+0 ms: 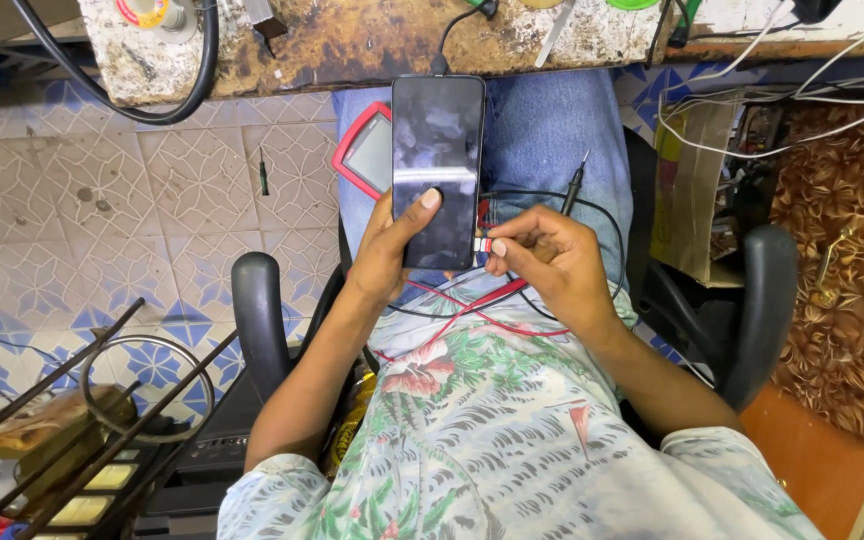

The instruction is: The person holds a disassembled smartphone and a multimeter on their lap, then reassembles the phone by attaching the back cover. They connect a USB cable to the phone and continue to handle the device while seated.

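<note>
head view, hands (392, 245) gripping phone (438, 165), probe (483, 245)

The person wore a short-sleeved shirt (512, 440) of pale cloth printed with green leaves and red flowers, its sleeves ending above the elbows, and blue denim jeans (552, 140) over the legs; both forearms were bare, with no watch or rings visible

The left hand (392, 245) grips a dark phone (439, 165); at its 3 o'clock, the right hand (549, 262) pinches a red probe (485, 245).
</note>
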